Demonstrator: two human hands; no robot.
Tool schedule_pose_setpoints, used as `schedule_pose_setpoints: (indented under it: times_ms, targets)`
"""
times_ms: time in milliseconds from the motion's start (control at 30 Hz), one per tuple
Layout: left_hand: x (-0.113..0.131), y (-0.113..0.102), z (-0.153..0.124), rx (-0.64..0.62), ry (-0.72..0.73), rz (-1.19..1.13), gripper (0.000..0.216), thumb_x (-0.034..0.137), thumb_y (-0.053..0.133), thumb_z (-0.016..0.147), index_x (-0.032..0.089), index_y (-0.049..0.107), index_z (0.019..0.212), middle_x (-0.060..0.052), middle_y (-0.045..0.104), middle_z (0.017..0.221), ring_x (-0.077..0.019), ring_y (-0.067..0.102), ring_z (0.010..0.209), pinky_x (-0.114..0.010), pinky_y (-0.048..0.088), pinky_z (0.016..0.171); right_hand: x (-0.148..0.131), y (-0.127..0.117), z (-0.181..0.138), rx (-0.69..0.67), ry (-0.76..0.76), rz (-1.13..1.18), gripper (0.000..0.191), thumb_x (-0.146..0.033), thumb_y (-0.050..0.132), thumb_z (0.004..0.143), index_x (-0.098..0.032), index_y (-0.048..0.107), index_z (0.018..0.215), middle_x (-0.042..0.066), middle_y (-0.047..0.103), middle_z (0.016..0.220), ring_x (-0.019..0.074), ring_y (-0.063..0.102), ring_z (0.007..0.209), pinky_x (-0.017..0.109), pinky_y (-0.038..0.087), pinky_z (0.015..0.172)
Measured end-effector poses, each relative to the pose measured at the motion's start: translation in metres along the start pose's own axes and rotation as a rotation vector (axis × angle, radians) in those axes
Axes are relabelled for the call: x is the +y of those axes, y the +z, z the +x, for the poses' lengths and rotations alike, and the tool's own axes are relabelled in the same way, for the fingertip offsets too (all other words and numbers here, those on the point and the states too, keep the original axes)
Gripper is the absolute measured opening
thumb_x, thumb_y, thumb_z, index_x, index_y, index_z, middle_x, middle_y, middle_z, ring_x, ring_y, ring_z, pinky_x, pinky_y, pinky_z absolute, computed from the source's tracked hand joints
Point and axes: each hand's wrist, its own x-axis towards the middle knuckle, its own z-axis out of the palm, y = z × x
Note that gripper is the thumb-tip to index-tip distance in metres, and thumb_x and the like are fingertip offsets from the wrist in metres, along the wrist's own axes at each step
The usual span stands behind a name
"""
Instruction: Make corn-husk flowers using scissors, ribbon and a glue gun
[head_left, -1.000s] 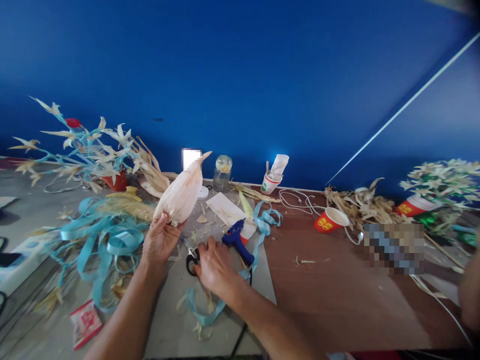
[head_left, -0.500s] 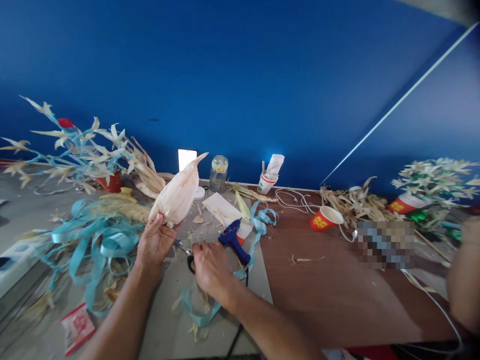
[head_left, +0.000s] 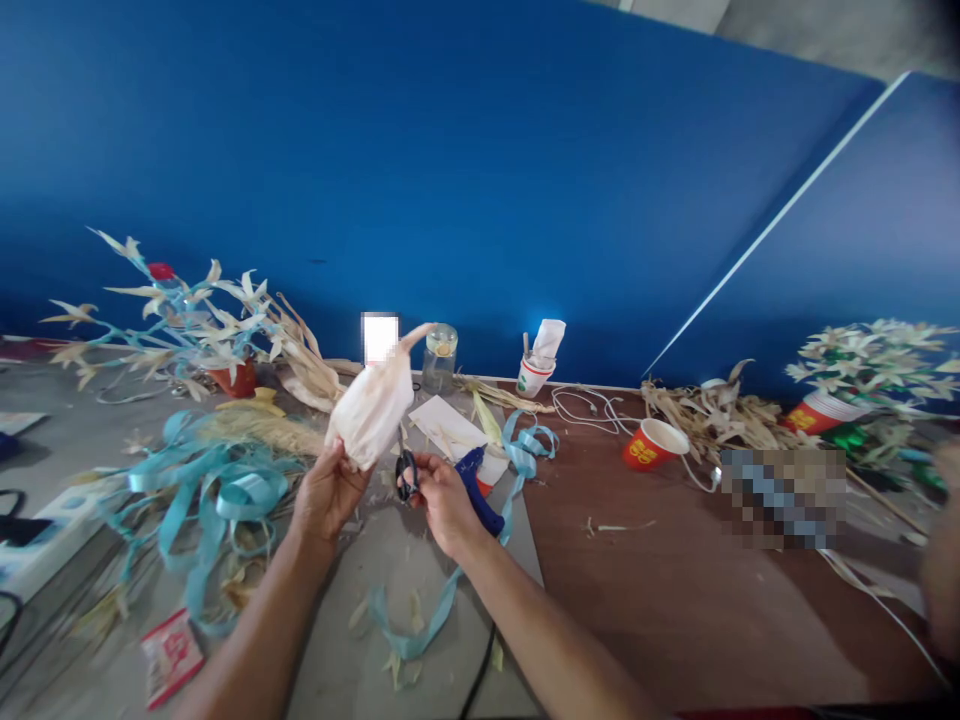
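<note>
My left hand is closed on the lower end of a pale, dried corn husk, whose narrow tip points up and to the right. Just right of it, my right hand grips scissors by their black handles, raised off the table. The blades point up near the husk's edge, and whether they touch it I cannot tell. Partly behind my right hand lies a blue glue gun. Light blue ribbon curls on the grey mat below my hands.
A heap of blue ribbon and a potted husk-flower plant stand left. Behind are a glass jar and a white cup. To the right are a red paper cup, cables and dried husks. Another person's arm shows at far right.
My right hand has picked the scissors up from the table and brought them up beside the husk. My left hand has turned the husk slightly, and the view has shifted a little.
</note>
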Motion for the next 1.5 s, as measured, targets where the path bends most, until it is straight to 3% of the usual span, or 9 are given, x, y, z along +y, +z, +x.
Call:
schedule_pose_setpoints:
  times_ms: [167,333,500,733,867,1067,1233,1367,1500]
  targets:
    - [-0.012,0.001,-0.005,-0.109,-0.087,0.089,0.040,0.007,0.048,0.082,0.018,0.054,0.120,-0.007,0.071,0.097,-0.0166,0.069,0.078,-0.025,0.056,0.074,-0.009,0.002,-0.003,-0.155,0.002,0.116,0.021,-0.026,0.069,0.061,-0.016,0.059,0.077,-0.003,0.059,0.064,0.0056,0.038,0.049,0.018,0.027,0.044]
    - [-0.009,-0.004,-0.003,-0.155,-0.105,0.119,0.038,0.010,0.051,0.081,0.018,0.055,0.118,-0.007,0.071,0.097,-0.0172,0.069,0.076,-0.025,0.058,0.065,-0.009,-0.002,-0.004,-0.180,0.088,0.181,0.038,-0.023,0.069,0.062,-0.020,0.056,0.098,-0.004,0.059,0.063,0.0067,0.040,0.048,0.017,0.017,0.040]
    - [-0.007,-0.005,0.000,-0.100,-0.046,0.084,0.038,0.008,0.051,0.081,0.018,0.055,0.118,-0.006,0.071,0.099,-0.0168,0.068,0.084,-0.025,0.057,0.073,-0.009,-0.011,-0.001,-0.243,0.091,0.225,0.036,-0.036,0.065,0.068,-0.017,0.059,0.098,-0.003,0.058,0.064,0.0046,0.034,0.045,0.017,0.025,0.044]
    - [-0.007,-0.011,0.004,-0.062,-0.010,0.102,0.035,0.010,0.056,0.078,0.019,0.059,0.112,-0.005,0.071,0.098,-0.0172,0.068,0.081,-0.027,0.057,0.072,-0.007,-0.017,0.004,-0.174,0.054,0.296,0.043,-0.051,0.060,0.070,-0.018,0.060,0.097,-0.001,0.056,0.063,0.0074,0.035,0.046,0.019,0.019,0.043]
    - [-0.005,-0.010,0.004,0.008,0.035,0.046,0.028,0.008,0.053,0.080,0.017,0.061,0.105,-0.006,0.072,0.097,-0.0177,0.067,0.087,-0.031,0.055,0.079,-0.005,-0.017,0.002,-0.183,-0.035,0.228,0.040,-0.045,0.063,0.072,-0.018,0.058,0.101,0.000,0.059,0.069,0.0084,0.040,0.051,0.020,0.026,0.047]
    - [-0.008,-0.004,-0.001,-0.019,-0.007,-0.010,0.032,0.009,0.057,0.076,0.016,0.060,0.107,-0.006,0.071,0.099,-0.0182,0.066,0.089,-0.034,0.054,0.083,-0.004,-0.014,0.006,0.046,-0.169,0.161,0.035,-0.034,0.069,0.067,-0.020,0.054,0.095,-0.002,0.060,0.071,0.0113,0.051,0.064,0.023,0.037,0.060]
    - [-0.029,0.000,-0.010,-0.036,-0.088,0.038,0.017,0.000,0.062,0.068,0.013,0.063,0.079,-0.002,0.071,0.075,-0.0117,0.066,0.068,-0.023,0.055,0.070,-0.002,-0.010,0.007,0.132,-0.276,0.134,0.043,-0.022,0.071,0.062,-0.021,0.052,0.101,0.000,0.064,0.089,0.0132,0.057,0.082,0.026,0.042,0.073]
    - [-0.035,0.004,-0.018,-0.107,-0.218,0.132,0.021,0.001,0.065,0.064,0.013,0.064,0.080,-0.004,0.071,0.080,-0.0141,0.066,0.071,-0.024,0.054,0.068,-0.009,-0.013,0.008,0.215,-0.267,0.094,0.040,-0.020,0.069,0.061,-0.019,0.055,0.098,-0.003,0.063,0.078,0.0108,0.055,0.070,0.023,0.043,0.066]
    - [-0.024,0.002,-0.017,-0.216,-0.240,0.162,0.016,0.018,0.069,0.065,0.013,0.065,0.080,-0.007,0.071,0.084,-0.0178,0.065,0.074,-0.028,0.053,0.068,-0.019,-0.028,0.014,0.169,-0.199,0.035,0.039,-0.021,0.069,0.060,-0.018,0.056,0.097,-0.007,0.058,0.063,0.0072,0.047,0.052,0.020,0.038,0.053]
